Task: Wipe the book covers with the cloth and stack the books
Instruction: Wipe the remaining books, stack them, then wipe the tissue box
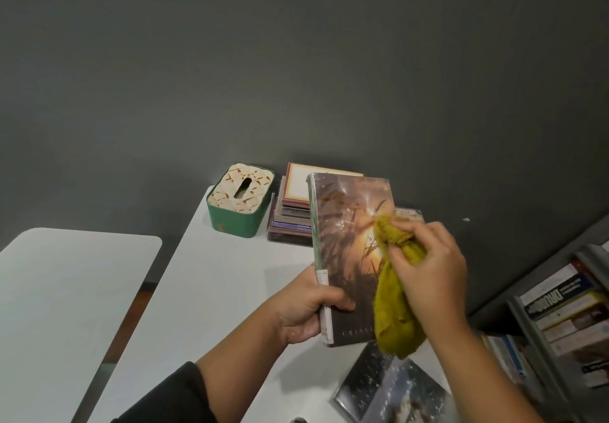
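Observation:
My left hand point(308, 312) grips the lower spine edge of a brown book with a sunset cover point(349, 241), holding it tilted above the white table point(211, 291). My right hand point(428, 264) clutches a mustard-yellow cloth point(393, 317) against the right side of that cover; the cloth hangs down past the book's lower edge. A stack of several books point(293, 215) stands behind, topped by a white cover with a red border. A dark grey book point(389, 389) lies flat on the table below my hands.
A green tissue box point(239, 200) sits left of the stack near the dark wall. A second white table point(66, 291) stands to the left across a gap. A shelf of books point(566, 317) fills the right edge.

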A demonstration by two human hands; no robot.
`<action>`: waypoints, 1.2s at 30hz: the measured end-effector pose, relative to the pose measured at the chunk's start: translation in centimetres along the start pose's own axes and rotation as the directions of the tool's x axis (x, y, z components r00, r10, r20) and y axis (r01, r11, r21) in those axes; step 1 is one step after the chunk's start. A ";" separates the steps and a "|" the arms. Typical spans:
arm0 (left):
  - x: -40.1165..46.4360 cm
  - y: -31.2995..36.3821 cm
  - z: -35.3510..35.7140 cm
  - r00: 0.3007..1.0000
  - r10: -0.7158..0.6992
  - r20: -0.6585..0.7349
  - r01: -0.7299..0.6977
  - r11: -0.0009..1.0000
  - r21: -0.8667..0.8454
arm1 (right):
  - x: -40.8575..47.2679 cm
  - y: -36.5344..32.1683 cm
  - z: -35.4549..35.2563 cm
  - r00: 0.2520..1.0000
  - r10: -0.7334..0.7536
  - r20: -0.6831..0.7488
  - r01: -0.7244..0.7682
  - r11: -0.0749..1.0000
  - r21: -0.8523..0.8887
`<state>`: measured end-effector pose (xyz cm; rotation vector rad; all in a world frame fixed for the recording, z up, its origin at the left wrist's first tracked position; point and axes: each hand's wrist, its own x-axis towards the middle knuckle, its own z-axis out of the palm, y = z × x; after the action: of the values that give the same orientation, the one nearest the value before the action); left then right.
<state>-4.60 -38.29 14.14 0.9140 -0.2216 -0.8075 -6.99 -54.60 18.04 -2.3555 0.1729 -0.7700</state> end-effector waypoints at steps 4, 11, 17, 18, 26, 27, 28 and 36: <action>0.3 0.1 0.1 1.000 0.017 0.001 -0.017 1.000 0.004 | -3.2 -1.8 1.2 0.983 -0.146 0.108 0.147 0.989 -0.003; 0.3 -0.1 0.4 1.000 -0.029 -0.005 0.029 0.999 0.020 | 1.0 1.2 0.6 1.000 -0.004 -0.017 0.004 1.000 -0.017; 0.7 -0.3 0.3 0.997 -0.053 -0.051 0.053 0.999 0.009 | -1.1 -0.4 0.5 0.997 -0.049 0.055 0.048 0.999 0.010; 0.8 -0.3 0.4 0.998 -0.045 -0.053 0.046 0.999 0.016 | -1.8 -0.9 0.8 0.992 -0.092 0.087 0.091 0.996 0.009; 0.4 -0.1 -0.1 0.999 -0.038 -0.036 0.040 0.996 0.082 | 0.1 0.8 0.2 0.998 -0.050 -0.024 0.049 0.998 -0.033; 0.3 -0.2 -0.2 0.998 -0.043 -0.043 0.047 0.995 0.086 | 0.8 1.3 0.0 0.999 -0.003 -0.045 0.002 1.000 -0.030; 0.3 -0.3 -0.2 0.998 -0.048 -0.047 0.052 0.995 0.088 | 1.1 1.6 -0.2 0.998 0.041 -0.051 -0.042 0.999 -0.020; -0.1 -0.2 -0.2 0.999 -0.012 -0.053 0.015 0.999 0.047 | -4.0 -1.9 1.8 0.984 -0.122 0.132 0.124 0.992 -0.009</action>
<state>-4.68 -38.22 13.86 0.9811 -0.1897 -0.7924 -9.41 -50.91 16.19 -2.4421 -0.0226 -0.6706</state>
